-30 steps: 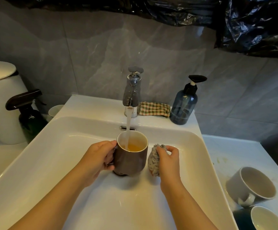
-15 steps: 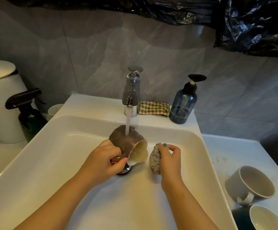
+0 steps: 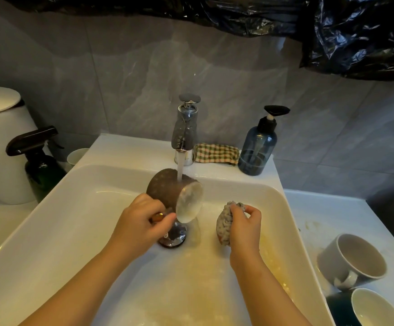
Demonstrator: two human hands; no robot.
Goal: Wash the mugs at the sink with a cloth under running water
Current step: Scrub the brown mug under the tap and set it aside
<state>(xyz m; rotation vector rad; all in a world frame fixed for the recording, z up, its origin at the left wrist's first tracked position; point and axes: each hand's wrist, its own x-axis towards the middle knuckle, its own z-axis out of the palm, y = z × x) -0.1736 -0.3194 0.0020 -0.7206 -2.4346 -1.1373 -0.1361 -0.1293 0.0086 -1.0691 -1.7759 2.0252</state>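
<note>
Grey marbled tiles back a white sink [image 3: 50,208], with crumpled black plastic sheeting [image 3: 356,31] hanging along the top of the wall. At the sink's rear edge a chrome tap [image 3: 185,130] runs a stream of water onto the side of a brown mug [image 3: 165,187], tipped on its side over the drain [image 3: 173,236] with its pale mouth facing right and down. The left hand [image 3: 142,227] has its grip closed around the mug's handle; the right hand [image 3: 244,228], just right of the mug and apart from it, pinches a bunched grey cloth [image 3: 224,225]. Yellowish water spreads across the basin floor. On the desk at the right edge lie a grey mug [image 3: 353,260] on its side and a dark green mug [image 3: 374,311] near the front corner
</note>
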